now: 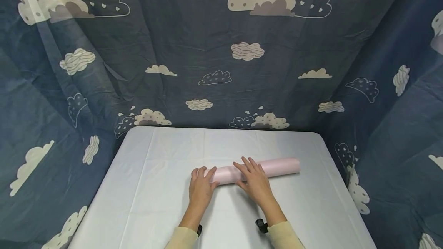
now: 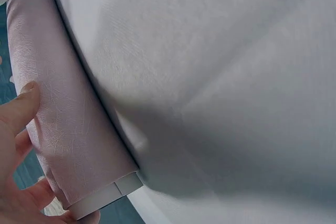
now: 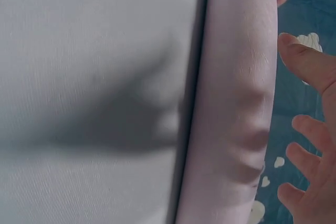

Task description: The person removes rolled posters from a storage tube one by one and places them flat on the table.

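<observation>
Dark blue cloth [image 1: 194, 26] printed with clouds hangs on three sides of your white counter [image 1: 145, 187], and only the head view shows it whole. From there you see the pink roll [image 1: 280, 166] lying across the middle of the counter, its length running left to right, tilted a little so the right end sits farther from you. Your left hand [image 1: 200, 187] rests on the roll's left end, fingers curved over the top. Your right hand [image 1: 254, 180] lies just beside it toward the middle, fingers straight and slightly spread on the roll. The right half of the roll lies bare.

Your left wrist view gives what the head view cannot: the roll's end [image 2: 105, 198] close up, where a flat sheet edge and a small step show the layers wound on each other. Your thumb [image 2: 21, 106] presses the side there, and the surface carries a fine, leathery crinkle.

Your right wrist view shows the roll [image 3: 236, 108] against the counter with a dark shadow along their line of contact. Soft dents ripple its skin near your fingers [image 3: 304, 64], which are relaxed and apart. The colour is a pale, matte pink throughout.
</observation>
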The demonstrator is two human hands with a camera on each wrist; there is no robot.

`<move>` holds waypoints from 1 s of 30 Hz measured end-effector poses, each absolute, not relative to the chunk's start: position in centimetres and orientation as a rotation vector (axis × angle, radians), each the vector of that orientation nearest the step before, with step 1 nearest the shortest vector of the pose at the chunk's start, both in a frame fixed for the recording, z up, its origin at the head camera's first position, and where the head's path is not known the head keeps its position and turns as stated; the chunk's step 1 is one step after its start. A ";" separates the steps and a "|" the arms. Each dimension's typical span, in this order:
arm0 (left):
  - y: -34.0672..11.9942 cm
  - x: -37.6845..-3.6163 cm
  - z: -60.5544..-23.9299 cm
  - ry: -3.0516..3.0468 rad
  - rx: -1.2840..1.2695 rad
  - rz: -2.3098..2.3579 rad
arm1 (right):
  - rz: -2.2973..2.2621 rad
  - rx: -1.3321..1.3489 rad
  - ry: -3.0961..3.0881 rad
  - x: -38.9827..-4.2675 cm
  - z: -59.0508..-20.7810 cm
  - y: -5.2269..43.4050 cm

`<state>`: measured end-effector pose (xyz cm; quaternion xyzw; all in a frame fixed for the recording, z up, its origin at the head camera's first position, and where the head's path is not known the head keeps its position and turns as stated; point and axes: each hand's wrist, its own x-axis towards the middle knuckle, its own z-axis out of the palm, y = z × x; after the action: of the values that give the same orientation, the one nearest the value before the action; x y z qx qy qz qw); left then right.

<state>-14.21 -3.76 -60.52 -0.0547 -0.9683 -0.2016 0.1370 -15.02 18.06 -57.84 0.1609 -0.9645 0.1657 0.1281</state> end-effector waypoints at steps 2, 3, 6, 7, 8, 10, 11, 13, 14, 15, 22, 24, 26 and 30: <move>-3.7 -14.2 -60.5 -2.800 -0.162 -0.565 | 0.471 0.477 -2.818 -15.1 -58.0 17.8; -3.6 -14.1 -60.6 -2.799 -0.165 -0.555 | 0.470 0.481 -2.825 -15.1 -58.0 17.6; -3.4 -14.1 -60.6 -2.802 -0.179 -0.541 | 0.463 0.483 -2.838 -15.2 -58.1 17.3; -3.4 -14.1 -60.6 -2.807 -0.181 -0.540 | 0.461 0.482 -2.843 -15.2 -58.1 17.2; -3.3 -14.0 -60.6 -2.812 -0.182 -0.543 | 0.455 0.483 -2.847 -15.2 -58.2 17.1; -3.3 -14.0 -60.6 -2.821 -0.176 -0.549 | 0.443 0.487 -2.857 -15.3 -58.3 16.9; -3.2 -14.0 -60.5 -2.826 -0.172 -0.553 | 0.429 0.491 -2.860 -15.3 -58.4 16.8; -3.2 -13.9 -60.5 -2.837 -0.165 -0.549 | 0.418 0.498 -2.869 -15.3 -58.5 16.6; -3.2 -13.9 -60.5 -2.838 -0.165 -0.547 | 0.412 0.499 -2.874 -15.3 -58.6 16.5; -3.2 -13.9 -60.4 -2.839 -0.166 -0.543 | 0.411 0.498 -2.879 -15.3 -58.7 16.4; -3.2 -13.8 -60.5 -2.807 -0.185 -0.531 | 0.363 0.491 -2.900 -15.5 -59.3 15.9; -3.2 -13.8 -60.5 -2.807 -0.184 -0.524 | 0.350 0.483 -2.909 -15.5 -59.5 15.7; -3.3 -13.9 -60.5 -2.811 -0.185 -0.513 | 0.339 0.469 -2.910 -15.6 -59.8 15.5; -3.4 -14.0 -60.7 -2.814 -0.194 -0.503 | 0.324 0.435 -2.881 -15.6 -60.4 15.2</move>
<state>-13.98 -3.42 -60.68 -0.0670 -0.9727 -0.1739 0.1380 -15.63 15.21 -60.39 0.1476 -0.9773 0.1098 0.1047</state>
